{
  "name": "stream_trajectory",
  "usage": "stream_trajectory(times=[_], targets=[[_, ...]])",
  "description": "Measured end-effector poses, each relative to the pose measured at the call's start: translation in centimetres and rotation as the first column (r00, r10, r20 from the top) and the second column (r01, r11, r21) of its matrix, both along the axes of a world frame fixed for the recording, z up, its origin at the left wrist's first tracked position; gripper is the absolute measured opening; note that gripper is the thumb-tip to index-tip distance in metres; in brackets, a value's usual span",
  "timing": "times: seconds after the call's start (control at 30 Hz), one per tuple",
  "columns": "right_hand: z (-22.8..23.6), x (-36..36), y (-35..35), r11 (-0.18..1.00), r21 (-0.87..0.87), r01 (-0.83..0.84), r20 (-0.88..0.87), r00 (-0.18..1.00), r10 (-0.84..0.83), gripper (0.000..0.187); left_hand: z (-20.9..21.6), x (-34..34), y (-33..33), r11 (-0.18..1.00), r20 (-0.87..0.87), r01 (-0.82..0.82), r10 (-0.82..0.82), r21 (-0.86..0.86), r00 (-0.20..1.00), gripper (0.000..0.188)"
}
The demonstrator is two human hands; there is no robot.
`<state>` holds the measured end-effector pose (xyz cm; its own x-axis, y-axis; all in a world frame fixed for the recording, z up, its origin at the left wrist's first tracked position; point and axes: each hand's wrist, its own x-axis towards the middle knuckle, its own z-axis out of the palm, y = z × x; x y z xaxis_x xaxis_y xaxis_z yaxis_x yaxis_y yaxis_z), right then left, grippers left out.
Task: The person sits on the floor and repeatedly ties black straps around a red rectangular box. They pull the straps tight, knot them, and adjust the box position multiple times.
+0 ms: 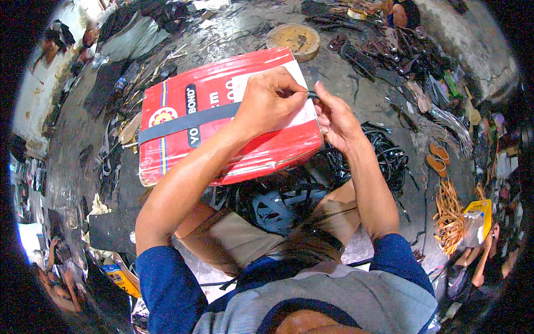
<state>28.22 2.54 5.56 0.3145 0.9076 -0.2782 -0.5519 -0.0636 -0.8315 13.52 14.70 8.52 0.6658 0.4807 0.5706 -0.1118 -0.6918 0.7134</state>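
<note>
In front of me, over my lap, is a red box [217, 150] wrapped in clear plastic, tilted a little. A flat black strap [194, 123] runs across its top and passes under my left wrist. My left hand [271, 99] rests over the right part of the box, thumb and fingers pinched on the black strap near the box's right edge. Just beyond that edge, my right hand [338, 118] has its thumb and fingers closed around a dark strip that looks like the same strap. The exact grip between the fingers is partly hidden.
Black strips [378, 158] lie heaped by my right knee, with more in my lap. Beyond the box stands a round wooden block [293, 40]. Tan strips [449, 214], brown sandals [438, 160] and a yellow box [477, 222] are at right. Other people sit near the edges.
</note>
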Motion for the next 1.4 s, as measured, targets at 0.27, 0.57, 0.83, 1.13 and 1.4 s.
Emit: stream_trajectory(times=[0.27,0.57,0.83,1.13,1.4], targets=[[4.4,0.0,4.9,0.940,0.190,0.283,0.981,-0.102,-0.168,0.045,-0.4,0.1,0.0,1.000,0.058,-0.025,0.024,0.012,0.998,0.007],[-16.0,4.2,4.0,0.940,0.049,0.337,0.936,0.312,-0.160,0.033,-0.6,-0.1,0.4,0.998,-0.004,-0.031,0.031,-0.045,1.000,0.005],[-41.2,6.2,-2.9,0.865,-0.104,0.491,0.982,0.189,0.011,0.024,-0.5,0.1,0.3,1.000,0.001,0.001,-0.001,-0.030,1.000,0.006],[-40.2,7.0,-2.4,0.833,-0.308,0.459,0.948,0.222,0.228,0.033,-0.8,0.2,1.0,0.996,0.001,0.037,-0.038,0.086,0.999,0.008],[-35.1,6.4,-4.3,0.707,-0.473,0.526,0.880,0.328,0.345,0.030,-0.3,-0.9,1.8,0.881,-0.019,0.130,-0.137,0.455,0.990,0.017]])
